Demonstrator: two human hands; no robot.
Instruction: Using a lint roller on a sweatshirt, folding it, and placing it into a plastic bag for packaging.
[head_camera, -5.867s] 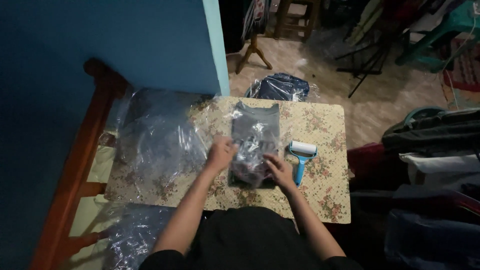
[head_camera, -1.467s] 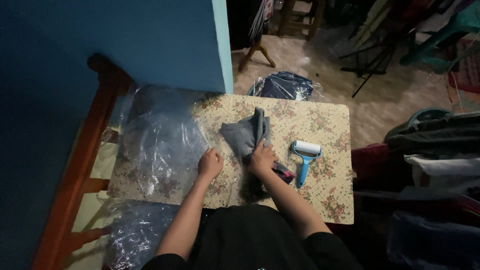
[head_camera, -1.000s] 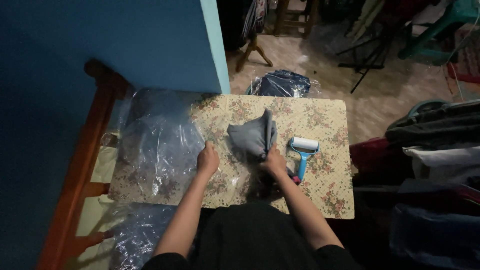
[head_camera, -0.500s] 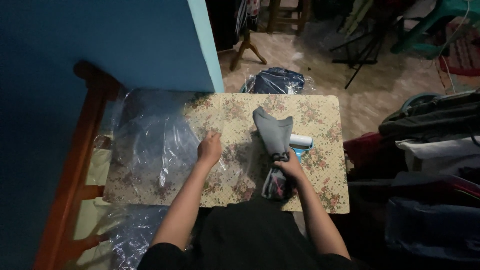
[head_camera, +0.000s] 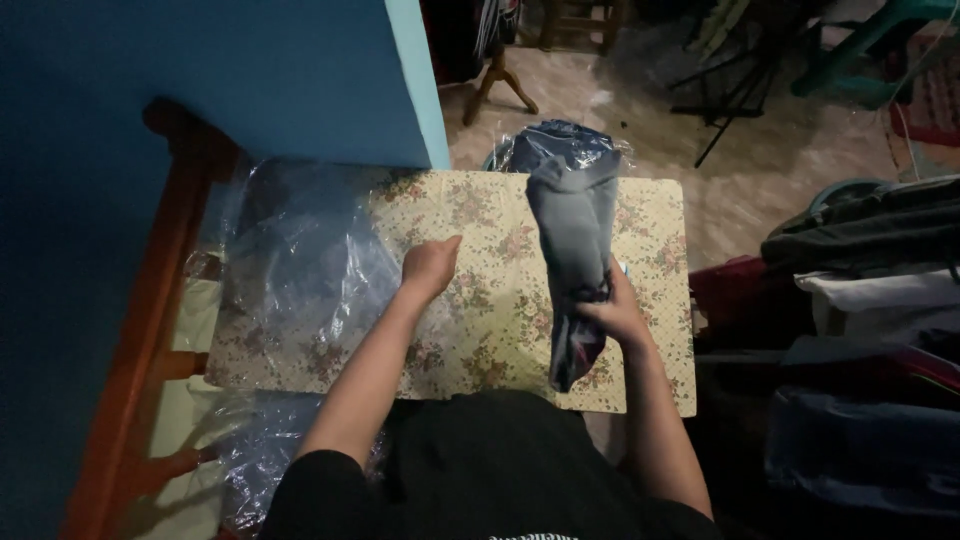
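Head view: right hand (head_camera: 612, 312) grips grey garment (head_camera: 573, 225) above table (head_camera: 480, 330).

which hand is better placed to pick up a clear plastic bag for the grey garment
Probably the left hand: it is free and rests at the edge of the clear plastic bags. The right hand is closed on the lifted grey garment.

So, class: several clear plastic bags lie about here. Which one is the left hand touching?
The left hand rests on the empty bag spread flat on the table's left side; the floor bag beyond the table holds dark cloth.
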